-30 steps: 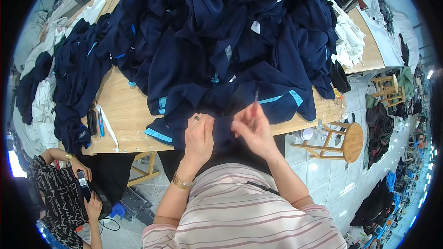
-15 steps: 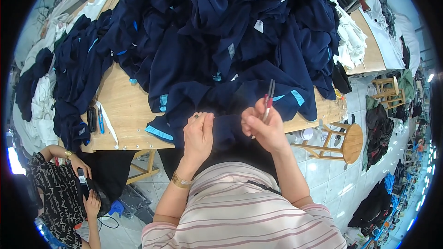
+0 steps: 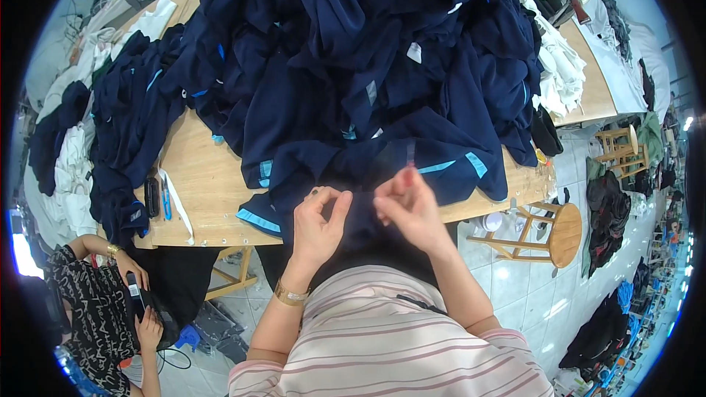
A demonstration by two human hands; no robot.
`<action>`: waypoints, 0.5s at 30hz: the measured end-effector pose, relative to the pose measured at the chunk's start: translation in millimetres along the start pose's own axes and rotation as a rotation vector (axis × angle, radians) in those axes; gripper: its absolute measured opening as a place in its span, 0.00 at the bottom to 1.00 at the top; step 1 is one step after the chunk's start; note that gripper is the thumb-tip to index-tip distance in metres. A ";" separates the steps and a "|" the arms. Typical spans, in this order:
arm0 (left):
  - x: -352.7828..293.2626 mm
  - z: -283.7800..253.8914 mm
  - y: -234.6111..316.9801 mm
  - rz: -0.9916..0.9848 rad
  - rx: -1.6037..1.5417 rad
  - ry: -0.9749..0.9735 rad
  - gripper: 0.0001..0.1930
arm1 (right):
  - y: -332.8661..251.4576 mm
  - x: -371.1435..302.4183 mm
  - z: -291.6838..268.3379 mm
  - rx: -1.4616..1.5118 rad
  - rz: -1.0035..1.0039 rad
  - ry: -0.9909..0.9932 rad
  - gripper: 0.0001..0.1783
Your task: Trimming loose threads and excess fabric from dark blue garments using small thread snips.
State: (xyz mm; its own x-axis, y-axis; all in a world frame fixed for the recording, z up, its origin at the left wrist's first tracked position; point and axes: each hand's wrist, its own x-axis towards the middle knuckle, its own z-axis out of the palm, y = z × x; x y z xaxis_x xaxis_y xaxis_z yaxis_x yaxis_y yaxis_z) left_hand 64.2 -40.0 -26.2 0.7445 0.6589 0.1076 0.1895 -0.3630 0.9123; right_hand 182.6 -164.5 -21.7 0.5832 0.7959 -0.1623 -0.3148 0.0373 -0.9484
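A navy garment (image 3: 301,163) with light blue trim lies in front of me and hangs over the table's near edge. Above its near part, my left hand (image 3: 318,224) is closed, thumb against curled fingers; what it pinches, if anything, is too small to make out. Just to its right, my right hand (image 3: 412,209) is closed around red-handled thread snips (image 3: 409,165), their thin tips pointing away from me and smeared by motion. A small gap separates the two hands.
A big heap of navy garments (image 3: 331,51) covers the wooden table (image 3: 198,169). A blue cutter (image 3: 166,198), a black object (image 3: 151,197) and a white strip (image 3: 176,206) lie at left. A seated co-worker (image 3: 95,309) holds a phone. A wooden stool (image 3: 565,235) stands right.
My right hand has moved slightly left, closer to my left hand, and the snips have come toward me. My left thumb and fingers have shifted a little. The view has shifted slightly.
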 end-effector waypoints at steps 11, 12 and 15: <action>24.8 -7.7 -9.3 -0.151 -0.351 -0.092 0.16 | -9.7 2.9 13.9 -0.187 -0.204 0.016 0.18; 22.2 -5.1 -15.1 -0.102 -0.283 -0.097 0.16 | -5.0 1.7 15.2 -0.341 -0.177 0.031 0.21; 17.1 -5.3 -25.2 -0.088 -0.215 -0.092 0.15 | 5.8 14.1 26.9 -0.503 -0.343 0.061 0.27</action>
State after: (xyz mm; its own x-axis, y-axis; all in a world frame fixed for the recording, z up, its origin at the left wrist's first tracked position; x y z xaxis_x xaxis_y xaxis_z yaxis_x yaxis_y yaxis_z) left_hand 68.8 -16.1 -45.2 0.7883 0.6153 -0.0040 0.1231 -0.1514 0.9808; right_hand 168.8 -136.8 -22.2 0.6355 0.7522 0.1741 0.2825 -0.0167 -0.9591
